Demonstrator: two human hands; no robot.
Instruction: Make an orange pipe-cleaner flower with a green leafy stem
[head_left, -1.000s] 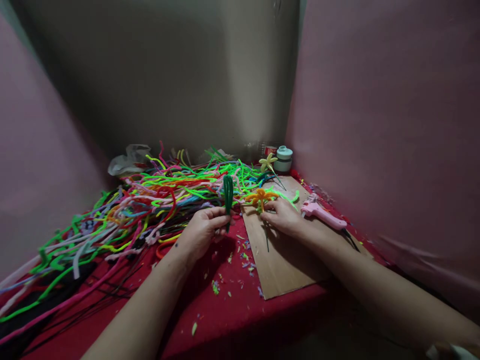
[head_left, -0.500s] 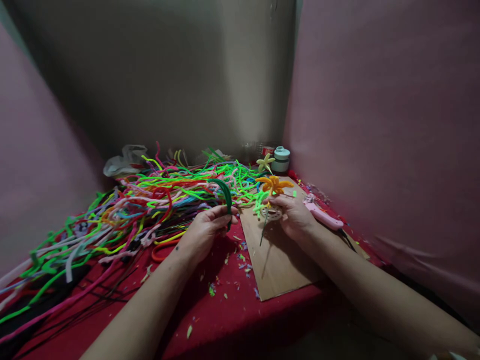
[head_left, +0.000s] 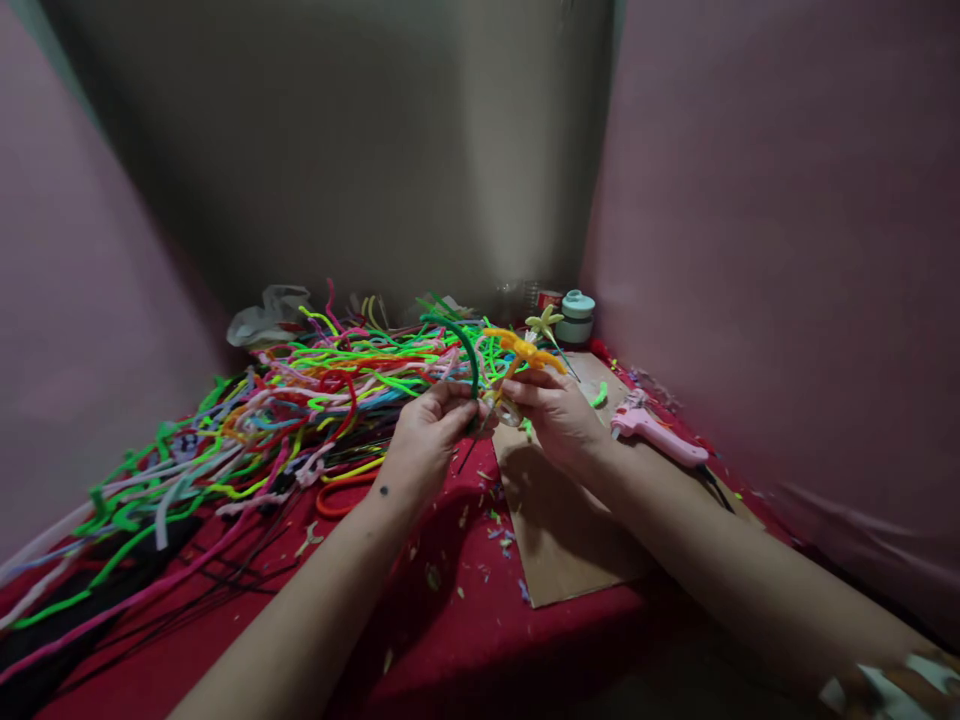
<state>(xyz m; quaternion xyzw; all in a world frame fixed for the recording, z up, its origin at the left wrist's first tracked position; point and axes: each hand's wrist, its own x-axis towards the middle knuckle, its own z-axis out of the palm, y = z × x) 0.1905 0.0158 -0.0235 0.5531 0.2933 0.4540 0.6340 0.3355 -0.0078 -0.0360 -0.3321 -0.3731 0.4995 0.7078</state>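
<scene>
Orange flower (head_left: 529, 350) pokes up, pinched in the right hand (head_left: 559, 415). The left hand (head_left: 429, 435) pinches a bent green strip (head_left: 472, 360) beside it. Bare board (head_left: 562, 550) reaches its near edge below the right hand.

A craft corner: heaped pipe cleaners (head_left: 379, 366) (and a pink glue gun (head_left: 664, 438)).

Person's left hand (head_left: 429, 432) pinches dark-green curved strip (head_left: 471, 352), right hand (head_left: 556, 418) holds orange flower (head_left: 523, 347). From hands: fuzzy-stem heap (head_left: 337, 385) at 10 o'clock, jar (head_left: 576, 328) at 1, pink glue gun (head_left: 664, 438) at 3, board (head_left: 544, 560) at 5.
</scene>
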